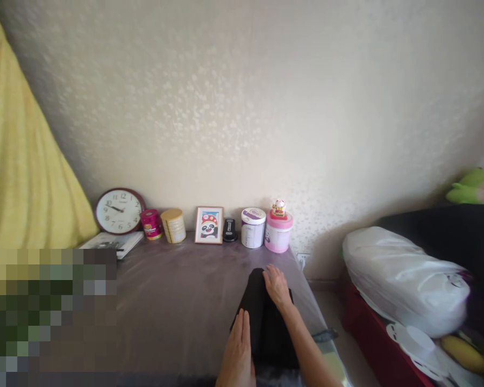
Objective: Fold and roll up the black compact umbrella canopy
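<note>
A long piece of black folded cloth [261, 317], perhaps a garment, lies on the grey-brown covered table [177, 312]. Along its left edge rests my left hand [239, 341], fingers straight and together, the palm turned inward. My right hand [277, 285] lies on the cloth's far right part, palm down with the fingers stretched out and slightly bent. Neither hand visibly grips the fabric. The cloth's near end is partly hidden by my right forearm.
Against the wall stand a round clock [120, 211], a magenta can [151, 224], a yellow-lidded can [173, 226], a framed panda picture [208, 226], a black device [229, 230], a white tub [253, 228] and a pink tub [278, 236]. Right of the table sits a white plastic bag [403, 279].
</note>
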### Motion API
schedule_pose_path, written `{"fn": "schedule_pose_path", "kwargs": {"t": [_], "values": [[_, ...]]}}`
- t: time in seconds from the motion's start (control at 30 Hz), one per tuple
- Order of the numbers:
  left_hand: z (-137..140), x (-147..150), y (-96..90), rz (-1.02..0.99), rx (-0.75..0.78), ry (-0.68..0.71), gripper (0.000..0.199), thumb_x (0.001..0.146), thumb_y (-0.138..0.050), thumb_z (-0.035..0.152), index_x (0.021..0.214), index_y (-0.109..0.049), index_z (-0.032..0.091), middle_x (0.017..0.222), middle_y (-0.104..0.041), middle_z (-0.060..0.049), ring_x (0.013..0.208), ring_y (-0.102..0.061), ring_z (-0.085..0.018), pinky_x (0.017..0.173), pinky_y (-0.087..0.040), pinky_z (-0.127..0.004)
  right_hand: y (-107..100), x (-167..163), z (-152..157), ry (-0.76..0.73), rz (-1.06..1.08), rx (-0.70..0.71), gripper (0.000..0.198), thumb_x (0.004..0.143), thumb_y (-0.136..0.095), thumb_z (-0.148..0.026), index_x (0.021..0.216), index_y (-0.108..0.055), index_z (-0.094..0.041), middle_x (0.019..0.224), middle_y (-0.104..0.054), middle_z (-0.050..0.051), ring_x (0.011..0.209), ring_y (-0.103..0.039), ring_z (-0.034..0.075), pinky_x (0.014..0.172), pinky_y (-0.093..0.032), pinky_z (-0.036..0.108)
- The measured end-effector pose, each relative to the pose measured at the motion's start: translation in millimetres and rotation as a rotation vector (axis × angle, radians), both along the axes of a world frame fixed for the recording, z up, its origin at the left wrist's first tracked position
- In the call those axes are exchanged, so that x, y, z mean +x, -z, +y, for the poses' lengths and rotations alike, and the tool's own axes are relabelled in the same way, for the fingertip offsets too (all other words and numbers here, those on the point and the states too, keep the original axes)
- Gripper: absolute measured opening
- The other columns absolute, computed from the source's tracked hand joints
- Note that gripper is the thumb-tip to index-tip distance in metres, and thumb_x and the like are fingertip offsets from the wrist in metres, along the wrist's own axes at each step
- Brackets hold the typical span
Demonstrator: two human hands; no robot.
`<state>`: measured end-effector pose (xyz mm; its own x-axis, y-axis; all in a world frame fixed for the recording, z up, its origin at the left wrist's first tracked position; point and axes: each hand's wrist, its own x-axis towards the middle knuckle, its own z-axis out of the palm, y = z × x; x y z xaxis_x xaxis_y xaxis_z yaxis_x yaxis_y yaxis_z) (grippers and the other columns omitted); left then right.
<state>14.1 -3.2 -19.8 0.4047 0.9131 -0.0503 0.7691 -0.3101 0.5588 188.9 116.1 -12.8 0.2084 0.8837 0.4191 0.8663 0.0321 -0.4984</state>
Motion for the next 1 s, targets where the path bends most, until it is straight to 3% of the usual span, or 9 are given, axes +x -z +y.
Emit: {"fn": "schedule_pose_path", "kwargs": {"t": [0.23, 0.43, 0.6, 0.7, 0.83, 1.0], "values": [[-2.6, -2.0, 7.3, -0.076, 0.089, -0.001, 0.084, 0.061, -0.037, -0.002, 0.140, -0.008, 0.004, 0.150, -0.009, -0.012, 0.138, -0.009, -0.020, 0.113, -0.018, -0.034, 7.8, 55.2, -60.6, 0.211, 0.081, -0.022, 0.030, 0.083, -0.038, -0.033, 0.094, -0.061, -0.017, 0.096, -0.066, 0.014, 0.095, -0.060, 0.025, 0.089, -0.042, 0.037], [-2.7, -0.8, 15.1, -0.120, 0.114, -0.016, 0.085, 0.062, -0.037, -0.001, 0.141, -0.007, 0.009, 0.150, -0.012, -0.011, 0.138, -0.010, -0.019, 0.113, -0.019, -0.038, 13.0, 48.6, -92.2, 0.167, 0.302, -0.153, 0.035, 0.081, -0.039, -0.045, 0.087, -0.063, -0.021, 0.083, -0.069, 0.007, 0.081, -0.065, 0.022, 0.073, -0.046, 0.030], [-2.3, -1.1, 13.7, -0.108, 0.118, -0.015, 0.084, 0.062, -0.037, -0.002, 0.140, -0.007, 0.007, 0.150, -0.012, -0.013, 0.137, -0.011, -0.019, 0.113, -0.020, -0.038, 11.6, 34.4, -97.4, 0.130, 0.348, -0.156, 0.039, 0.078, -0.044, -0.049, 0.096, -0.062, -0.018, 0.069, -0.067, 0.003, 0.068, -0.065, 0.022, 0.064, -0.047, 0.029], [-2.6, -2.1, 10.1, -0.095, 0.110, -0.013, 0.084, 0.062, -0.037, -0.002, 0.140, -0.008, 0.007, 0.150, -0.011, -0.014, 0.137, -0.011, -0.019, 0.113, -0.020, -0.037, 12.8, 31.0, -97.4, 0.145, 0.347, -0.170, 0.041, 0.074, -0.049, -0.047, 0.100, -0.060, -0.017, 0.076, -0.069, 0.006, 0.074, -0.066, 0.023, 0.066, -0.047, 0.030], [-3.3, -3.2, 9.7, -0.080, 0.112, -0.016, 0.087, 0.061, -0.040, -0.003, 0.140, -0.007, 0.006, 0.150, -0.010, -0.015, 0.137, -0.011, -0.020, 0.112, -0.021, -0.033, 9.7, 31.4, -92.5, 0.114, 0.366, -0.154, 0.033, 0.071, -0.050, -0.040, 0.091, -0.062, -0.017, 0.080, -0.068, 0.008, 0.080, -0.065, 0.024, 0.068, -0.047, 0.031], [-5.5, -3.1, 10.1, -0.088, 0.065, -0.043, 0.089, 0.060, -0.041, -0.004, 0.141, -0.005, 0.008, 0.149, -0.011, -0.016, 0.137, -0.013, -0.021, 0.110, -0.023, -0.033, -8.6, 16.2, -74.4, -0.033, 0.488, -0.114, 0.032, 0.071, -0.051, -0.041, 0.086, -0.063, -0.017, 0.067, -0.064, 0.002, 0.067, -0.061, 0.020, 0.059, -0.045, 0.028]]}}
